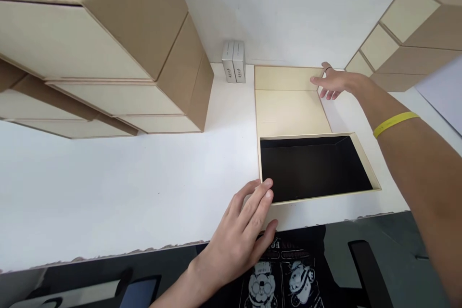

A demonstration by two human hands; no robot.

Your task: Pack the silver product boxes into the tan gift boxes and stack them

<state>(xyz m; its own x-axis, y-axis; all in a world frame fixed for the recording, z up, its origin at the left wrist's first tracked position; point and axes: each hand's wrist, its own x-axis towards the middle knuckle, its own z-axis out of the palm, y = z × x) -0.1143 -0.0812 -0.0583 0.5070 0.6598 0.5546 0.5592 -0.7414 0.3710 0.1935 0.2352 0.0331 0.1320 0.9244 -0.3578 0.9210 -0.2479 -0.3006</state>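
Observation:
An open cream box [364, 161] with a black inside lies on the white tabletop in front of me. Its hinged lid [292, 110] is folded back flat behind it, and a narrow end flap [283, 78] stands along the far edge. My left hand [245, 231] rests its outstretched fingertips on the box's near left corner, the thumb held apart. At the lid's far right corner is my right hand [334, 83], fingers spread and the thumb at the flap's end. Whether those fingers press on the lid is unclear.
Stacked cream and tan boxes [144, 48] stand at the left, and another stack [407, 33] at the far right. Two small silver boxes [234, 62] stand near the white wall behind. The table's rough front edge [144, 251] runs close to my body. A dark chair armrest [370, 272] is below.

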